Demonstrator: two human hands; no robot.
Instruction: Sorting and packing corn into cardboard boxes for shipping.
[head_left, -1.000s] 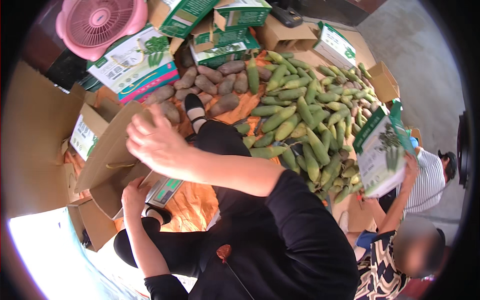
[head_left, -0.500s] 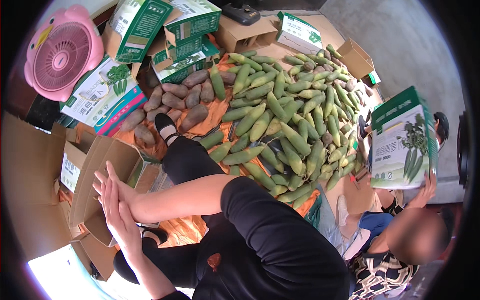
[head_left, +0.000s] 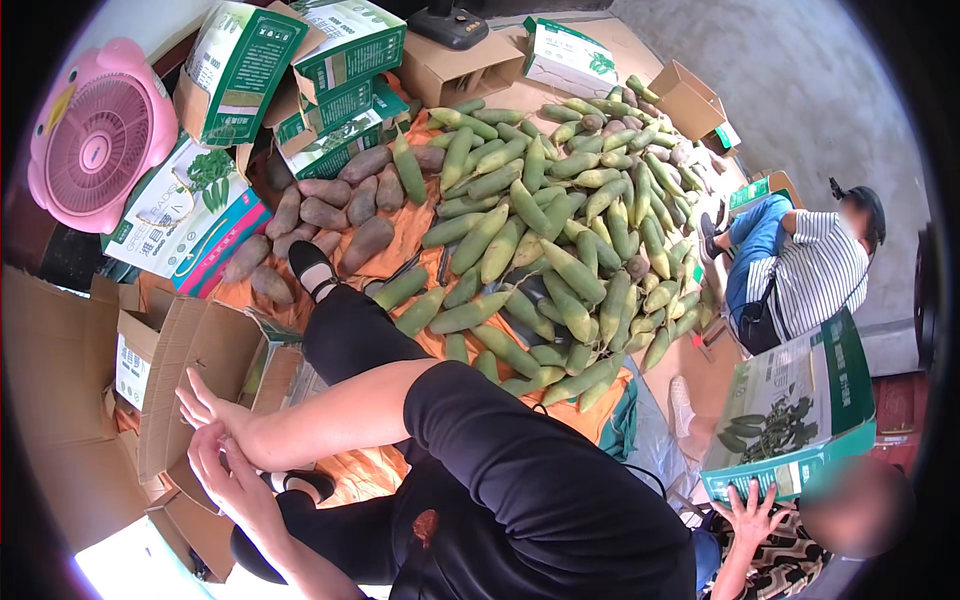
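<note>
My right hand (head_left: 218, 412) reaches across to the left with its fingers stretched out and nothing in it. Against its heel and wrist rests my left hand (head_left: 238, 488), empty, its fingers loosely bent and apart. Just beyond them stands an open cardboard box (head_left: 190, 370) with its flaps up. A large heap of green radishes (head_left: 560, 270) spreads past my knee. To the left of that heap lie several reddish-brown tubers (head_left: 325, 213) on an orange sheet (head_left: 375, 262).
A pink fan (head_left: 98, 140) stands at far left beside green-and-white cartons (head_left: 245, 70). On the right, a co-worker's hand (head_left: 748, 515) supports a printed carton (head_left: 790, 410). Another person in a striped shirt (head_left: 815, 265) sits behind. An opened brown carton (head_left: 685, 98) lies beyond the heap.
My hands, earlier laid flat together, have shifted, and the left fingers have bent near the right wrist. The co-worker's carton has come lower and tilted, uncovering the striped-shirt person.
</note>
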